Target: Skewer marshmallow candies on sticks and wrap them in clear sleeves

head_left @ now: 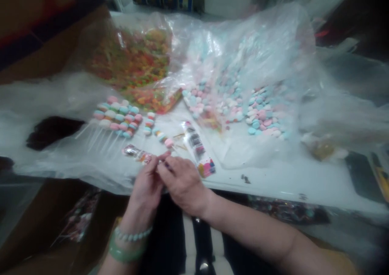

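Observation:
My left hand (148, 182) is closed round the near end of a wrapped candy skewer (136, 153), whose printed clear wrapper points up and left. Pressed against it, my right hand (186, 182) pinches at the same end; the fingertips and the stick there are largely hidden. Just beyond my hands lie two unwrapped candy skewers (164, 138) of pastel and orange pieces. A flat printed wrapper (199, 149) rests to the right, beside thin gold-coloured strips (180, 135). Farther left, several candy skewers (117, 116) lie in a row, white sticks toward me.
A clear bag of orange, red and green gummies (133, 60) stands at the back left. Pink, blue and white candies (263, 115) spill from a large plastic bag (243, 44) on the right. Cardboard boxes (60, 40) stand left; the white table's edge (261, 188) runs before me.

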Demonstrator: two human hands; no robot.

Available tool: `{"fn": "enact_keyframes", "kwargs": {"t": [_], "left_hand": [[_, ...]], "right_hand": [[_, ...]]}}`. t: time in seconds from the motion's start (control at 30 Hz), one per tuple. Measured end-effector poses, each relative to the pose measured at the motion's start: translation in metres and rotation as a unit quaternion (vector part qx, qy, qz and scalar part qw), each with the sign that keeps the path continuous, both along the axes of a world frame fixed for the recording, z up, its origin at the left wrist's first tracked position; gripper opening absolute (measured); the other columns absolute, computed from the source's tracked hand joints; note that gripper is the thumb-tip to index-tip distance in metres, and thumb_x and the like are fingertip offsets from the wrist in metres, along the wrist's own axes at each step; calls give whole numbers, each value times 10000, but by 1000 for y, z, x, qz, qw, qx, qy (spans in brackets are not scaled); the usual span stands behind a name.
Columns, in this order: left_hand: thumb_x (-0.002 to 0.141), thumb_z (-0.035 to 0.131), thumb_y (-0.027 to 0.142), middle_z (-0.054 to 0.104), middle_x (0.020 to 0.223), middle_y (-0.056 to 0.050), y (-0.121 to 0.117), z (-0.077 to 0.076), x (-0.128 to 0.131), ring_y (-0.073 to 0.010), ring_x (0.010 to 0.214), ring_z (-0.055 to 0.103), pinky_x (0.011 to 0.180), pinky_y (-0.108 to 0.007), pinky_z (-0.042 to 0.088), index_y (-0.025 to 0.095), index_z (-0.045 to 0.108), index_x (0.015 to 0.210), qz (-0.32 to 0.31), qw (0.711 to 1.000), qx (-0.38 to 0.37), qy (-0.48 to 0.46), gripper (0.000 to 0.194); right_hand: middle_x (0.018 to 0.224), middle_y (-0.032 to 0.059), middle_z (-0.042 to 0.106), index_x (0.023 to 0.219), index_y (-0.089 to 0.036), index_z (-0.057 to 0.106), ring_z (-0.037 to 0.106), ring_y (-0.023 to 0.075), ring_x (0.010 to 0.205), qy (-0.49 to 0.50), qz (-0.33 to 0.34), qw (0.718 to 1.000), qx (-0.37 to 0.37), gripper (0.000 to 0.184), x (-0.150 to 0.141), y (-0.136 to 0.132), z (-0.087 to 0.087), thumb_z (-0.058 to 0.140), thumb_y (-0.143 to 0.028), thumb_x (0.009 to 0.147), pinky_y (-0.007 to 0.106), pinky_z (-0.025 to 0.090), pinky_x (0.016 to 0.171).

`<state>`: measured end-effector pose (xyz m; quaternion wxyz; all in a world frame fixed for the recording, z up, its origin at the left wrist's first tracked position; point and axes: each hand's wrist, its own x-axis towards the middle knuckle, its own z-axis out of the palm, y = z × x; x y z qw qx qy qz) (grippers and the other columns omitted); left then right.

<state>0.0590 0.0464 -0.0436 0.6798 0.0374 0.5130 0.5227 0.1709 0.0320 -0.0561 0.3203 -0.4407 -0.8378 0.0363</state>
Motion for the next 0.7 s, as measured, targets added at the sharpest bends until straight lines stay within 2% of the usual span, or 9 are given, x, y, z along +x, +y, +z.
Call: {"fn": "enact_keyframes", "kwargs": {"t": [0.1,0.17,0.23,0.33,0.4,0.43,0.53,0.6,0.7], "left_hand": [[886,577,267,713,1008,-103,-3,3,8,-178,964,652,828,-245,546,103,742,967,-17,1000,9,-11,246],[860,623,291,706,1061,-84,-7,3,9,-175,987,645,841,-243,538,132,742,999,-46,998,11,-30,243],[822,676,334,695,1121,-75,-10,0,5,-188,997,643,821,-261,541,163,733,1054,-73,996,35,-32,294],[806,697,392,670,1207,-87,-14,-5,-5,-229,1074,622,852,-310,527,199,697,1162,-137,987,81,1,405],[817,689,393,655,1241,-97,-16,-9,-11,-255,1166,578,936,-348,487,202,673,1209,-184,977,100,38,436],[817,692,382,654,1240,-97,-16,-10,-14,-260,1196,559,975,-356,460,197,678,1200,-195,973,110,64,426],[777,736,340,696,1122,-89,-16,-12,-20,-239,1138,584,983,-305,431,171,746,988,-162,962,143,167,271],[757,752,334,720,940,-78,-16,-11,-20,-203,949,638,863,-258,474,165,743,829,-157,954,153,205,184],[794,695,395,656,661,-70,-17,-10,-15,-166,630,602,624,-255,479,149,691,664,-266,941,146,152,278]], "right_hand": [[849,93,652,887,-166,654,577,204,804,17,-8,998,-58,220,0,6,8,441,-161,943,369,448,760],[759,54,636,768,-185,640,571,182,737,136,-12,970,-200,219,1,12,12,476,-187,913,342,448,724],[713,18,619,746,-192,634,560,153,666,319,-14,854,-410,153,2,17,12,539,-234,858,299,446,650],[634,-25,549,726,-176,610,484,94,539,528,-8,568,-631,149,1,20,6,668,-313,726,223,372,510],[637,-30,537,715,-167,601,454,76,522,571,-20,495,-654,187,2,18,3,706,-311,657,205,338,484],[643,-27,546,708,-168,603,460,80,534,566,-30,519,-640,174,3,17,2,698,-305,659,208,349,492],[743,5,620,708,-189,617,559,139,712,480,-64,723,-493,94,8,14,7,637,-279,726,269,463,656],[922,22,657,851,-211,642,585,171,871,430,-58,811,-392,139,11,14,12,653,-256,720,312,487,784],[985,14,647,1084,-242,586,602,149,726,457,17,760,-462,368,9,19,17,672,-305,732,288,512,630]]}}
